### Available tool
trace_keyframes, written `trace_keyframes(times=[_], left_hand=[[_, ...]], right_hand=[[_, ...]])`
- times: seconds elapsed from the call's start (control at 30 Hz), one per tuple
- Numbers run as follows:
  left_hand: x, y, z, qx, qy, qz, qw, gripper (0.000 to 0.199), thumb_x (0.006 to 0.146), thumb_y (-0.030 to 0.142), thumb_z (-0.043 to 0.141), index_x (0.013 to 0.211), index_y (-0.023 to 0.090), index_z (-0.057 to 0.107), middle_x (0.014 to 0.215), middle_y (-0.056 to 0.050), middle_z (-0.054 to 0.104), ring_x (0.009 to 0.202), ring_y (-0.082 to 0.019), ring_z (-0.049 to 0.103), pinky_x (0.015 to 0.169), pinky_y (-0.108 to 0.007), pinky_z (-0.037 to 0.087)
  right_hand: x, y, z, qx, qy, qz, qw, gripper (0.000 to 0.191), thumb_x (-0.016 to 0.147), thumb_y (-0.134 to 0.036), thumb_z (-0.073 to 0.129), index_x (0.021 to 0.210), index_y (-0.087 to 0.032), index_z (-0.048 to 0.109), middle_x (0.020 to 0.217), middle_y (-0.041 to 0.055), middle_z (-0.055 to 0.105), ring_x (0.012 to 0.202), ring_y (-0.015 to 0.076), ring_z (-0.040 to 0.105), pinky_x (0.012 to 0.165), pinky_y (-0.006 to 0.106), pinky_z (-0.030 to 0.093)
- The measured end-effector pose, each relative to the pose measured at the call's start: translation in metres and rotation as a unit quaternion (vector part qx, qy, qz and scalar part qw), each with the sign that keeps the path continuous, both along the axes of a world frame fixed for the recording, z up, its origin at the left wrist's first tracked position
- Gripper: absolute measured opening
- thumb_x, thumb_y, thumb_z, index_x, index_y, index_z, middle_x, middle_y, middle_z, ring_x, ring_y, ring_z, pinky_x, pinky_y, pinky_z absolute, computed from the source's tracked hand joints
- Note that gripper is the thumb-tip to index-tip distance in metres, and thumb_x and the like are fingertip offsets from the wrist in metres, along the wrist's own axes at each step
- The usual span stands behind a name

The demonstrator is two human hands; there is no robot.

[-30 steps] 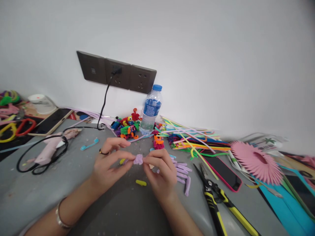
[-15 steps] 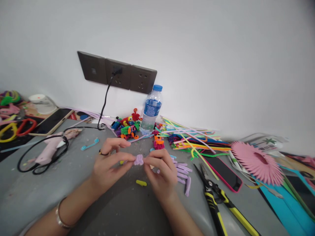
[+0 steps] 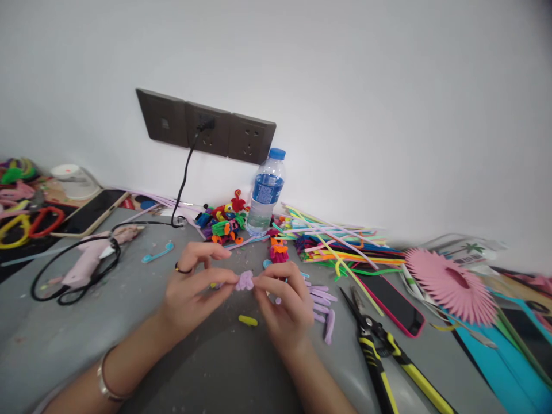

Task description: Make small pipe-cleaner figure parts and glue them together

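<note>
A small bent piece of fuzzy lilac pipe cleaner (image 3: 245, 280) is held up over the grey table (image 3: 207, 368). Thumb and index finger of my left hand (image 3: 192, 287) pinch its left end, the other fingers raised. My right hand (image 3: 284, 305) pinches the right end, fingers curled. Below the hands lies a short yellow pipe cleaner piece (image 3: 248, 320). Several cut lilac pieces (image 3: 321, 299) lie beside my right hand, partly hidden by it. Behind the hands, an orange and red pipe cleaner figure (image 3: 279, 250) rests on the table.
Pliers-like cutters (image 3: 371, 333) and a pink-cased phone (image 3: 394, 305) lie right. Behind are a water bottle (image 3: 266, 192), colourful figures (image 3: 226, 221) and a heap of pipe cleaners (image 3: 336, 236). A pink glue gun (image 3: 86, 261) with a looped black cord lies left.
The lilac piece has turned slightly between my fingertips. My right hand has shifted a little to the right; my left hand stays nearly in place.
</note>
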State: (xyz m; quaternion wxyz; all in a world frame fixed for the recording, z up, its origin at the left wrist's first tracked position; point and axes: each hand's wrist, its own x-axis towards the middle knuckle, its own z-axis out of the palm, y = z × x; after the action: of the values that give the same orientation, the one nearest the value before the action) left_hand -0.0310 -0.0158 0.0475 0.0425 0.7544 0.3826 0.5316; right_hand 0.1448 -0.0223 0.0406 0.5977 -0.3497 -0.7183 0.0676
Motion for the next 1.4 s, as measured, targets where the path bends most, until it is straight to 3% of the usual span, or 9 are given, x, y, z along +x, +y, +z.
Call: trace_keyframes(times=[0.5, 0.7, 0.9, 1.1, 1.4], left_hand=[[0.000, 0.001, 0.001, 0.014, 0.007, -0.009, 1.000, 0.016, 0.083, 0.009, 0.064, 0.080, 0.024, 0.068, 0.101, -0.004, 0.060, 0.091, -0.016, 0.060, 0.069, -0.025, 0.052], [0.001, 0.003, 0.000, -0.014, 0.008, -0.004, 1.000, 0.011, 0.083, 0.012, 0.065, 0.082, 0.022, 0.068, 0.103, -0.005, 0.058, 0.094, -0.017, 0.061, 0.075, -0.027, 0.054], [0.002, 0.006, -0.001, -0.064, -0.006, -0.002, 0.998, 0.008, 0.085, 0.017, 0.064, 0.079, 0.021, 0.068, 0.105, -0.004, 0.058, 0.089, -0.015, 0.061, 0.080, -0.029, 0.053], [0.005, 0.007, -0.002, -0.105, -0.025, -0.003, 0.994, 0.009, 0.084, 0.018, 0.063, 0.077, 0.021, 0.067, 0.104, -0.004, 0.059, 0.085, -0.015, 0.061, 0.066, -0.026, 0.050], [0.004, 0.011, -0.009, -0.138, -0.047, -0.014, 0.989, 0.009, 0.082, 0.016, 0.064, 0.075, 0.020, 0.067, 0.105, -0.004, 0.058, 0.083, -0.015, 0.060, 0.064, -0.026, 0.047]], right_hand=[[0.000, 0.002, -0.003, -0.035, 0.020, 0.028, 0.999, 0.017, 0.085, -0.006, 0.061, 0.089, -0.022, 0.065, 0.081, 0.0029, 0.061, 0.074, 0.0158, 0.060, 0.064, 0.029, 0.048], [0.000, 0.005, -0.004, -0.057, 0.023, 0.028, 0.998, 0.013, 0.086, -0.009, 0.062, 0.089, -0.021, 0.063, 0.083, 0.0029, 0.061, 0.078, 0.0161, 0.060, 0.067, 0.029, 0.047], [-0.003, 0.008, -0.004, -0.127, 0.035, 0.033, 0.991, 0.011, 0.086, -0.011, 0.059, 0.080, -0.020, 0.061, 0.081, 0.0026, 0.059, 0.074, 0.0153, 0.056, 0.064, 0.028, 0.043], [-0.003, 0.010, -0.007, -0.183, 0.056, 0.050, 0.980, 0.011, 0.085, -0.013, 0.059, 0.077, -0.019, 0.059, 0.079, 0.0020, 0.057, 0.074, 0.0151, 0.052, 0.065, 0.028, 0.041], [-0.004, 0.015, -0.011, -0.226, 0.088, 0.079, 0.967, 0.010, 0.084, -0.016, 0.063, 0.075, -0.019, 0.061, 0.076, 0.0006, 0.057, 0.069, 0.0134, 0.050, 0.062, 0.026, 0.037]])
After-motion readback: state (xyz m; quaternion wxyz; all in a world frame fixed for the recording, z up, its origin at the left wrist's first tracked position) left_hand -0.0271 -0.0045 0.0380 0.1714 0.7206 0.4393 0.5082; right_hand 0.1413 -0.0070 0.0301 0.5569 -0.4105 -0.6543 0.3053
